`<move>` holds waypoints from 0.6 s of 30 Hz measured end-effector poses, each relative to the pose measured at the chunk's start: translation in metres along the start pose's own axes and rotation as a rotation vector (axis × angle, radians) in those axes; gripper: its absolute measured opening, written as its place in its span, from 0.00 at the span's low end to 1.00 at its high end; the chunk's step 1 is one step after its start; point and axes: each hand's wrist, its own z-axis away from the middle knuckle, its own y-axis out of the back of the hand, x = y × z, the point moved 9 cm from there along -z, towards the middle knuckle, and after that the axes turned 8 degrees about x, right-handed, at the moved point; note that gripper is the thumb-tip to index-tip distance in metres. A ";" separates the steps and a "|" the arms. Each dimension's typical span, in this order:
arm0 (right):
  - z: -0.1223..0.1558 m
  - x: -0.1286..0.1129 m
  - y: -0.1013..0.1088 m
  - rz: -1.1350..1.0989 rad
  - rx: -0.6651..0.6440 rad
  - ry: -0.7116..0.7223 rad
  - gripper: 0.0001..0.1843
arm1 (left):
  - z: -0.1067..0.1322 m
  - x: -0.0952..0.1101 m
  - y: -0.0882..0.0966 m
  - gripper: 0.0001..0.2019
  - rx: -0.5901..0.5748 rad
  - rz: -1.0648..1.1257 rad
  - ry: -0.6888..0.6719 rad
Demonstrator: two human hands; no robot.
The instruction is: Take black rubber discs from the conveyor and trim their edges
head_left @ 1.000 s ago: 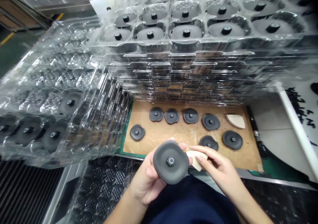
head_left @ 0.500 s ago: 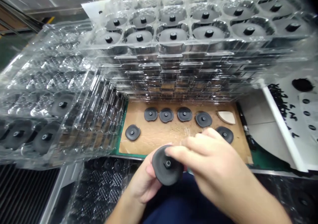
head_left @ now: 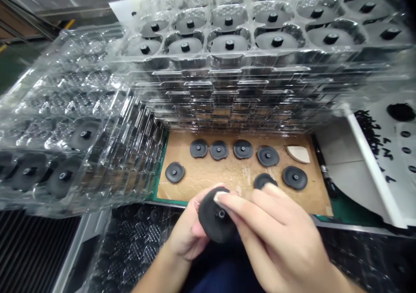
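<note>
My left hand (head_left: 183,236) grips a dark grey round disc (head_left: 210,221) with a small nut at its centre, held upright in front of my lap. My right hand (head_left: 276,236) lies over the disc from the right. Its fingers are pressed together across the disc's face, with the index fingertip on the top rim. Whatever is under the right palm is hidden. Just beyond my hands is a brown board (head_left: 234,174) with several similar discs on it, the nearest (head_left: 262,180) right behind my right fingers.
A cream wedge-shaped piece (head_left: 298,154) lies on the board's far right. A tall stack of clear blister trays (head_left: 247,89) holding discs stands behind the board. A tilted tray stack (head_left: 65,132) fills the left. A white bin (head_left: 373,163) with black scraps is at the right.
My right hand, which held a cream piece beside the disc, has moved left over the disc and now covers much of it. The cream piece is out of sight.
</note>
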 end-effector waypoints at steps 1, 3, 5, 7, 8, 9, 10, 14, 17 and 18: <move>0.006 0.003 0.000 0.010 -0.017 -0.047 0.14 | 0.001 0.002 -0.001 0.32 -0.008 0.032 -0.001; 0.021 0.010 -0.005 -0.126 -0.126 -0.118 0.13 | 0.002 0.008 -0.005 0.28 -0.019 0.103 -0.019; 0.033 0.023 -0.007 -0.324 -0.188 -0.215 0.11 | 0.002 0.013 -0.009 0.27 -0.037 0.154 -0.040; 0.042 0.050 -0.003 -0.377 -0.109 -0.380 0.10 | 0.001 0.016 -0.013 0.28 -0.060 0.182 -0.053; 0.047 0.066 0.002 -0.355 -0.025 -0.473 0.10 | 0.000 0.016 -0.014 0.28 -0.068 0.188 -0.051; 0.053 0.080 0.007 -0.321 0.049 -0.563 0.10 | -0.001 0.016 -0.015 0.28 -0.071 0.189 -0.047; 0.057 0.090 0.011 -0.291 0.106 -0.636 0.09 | -0.002 0.015 -0.015 0.28 -0.071 0.187 -0.044; 0.051 0.082 0.022 -0.161 0.195 -0.641 0.10 | -0.003 0.010 -0.011 0.29 -0.052 0.162 -0.049; 0.024 0.037 0.020 -0.111 0.197 -0.333 0.14 | -0.002 0.009 -0.008 0.29 -0.039 0.127 -0.087; 0.016 0.022 0.015 -0.114 0.171 -0.217 0.15 | -0.002 0.009 -0.007 0.29 -0.040 0.110 -0.090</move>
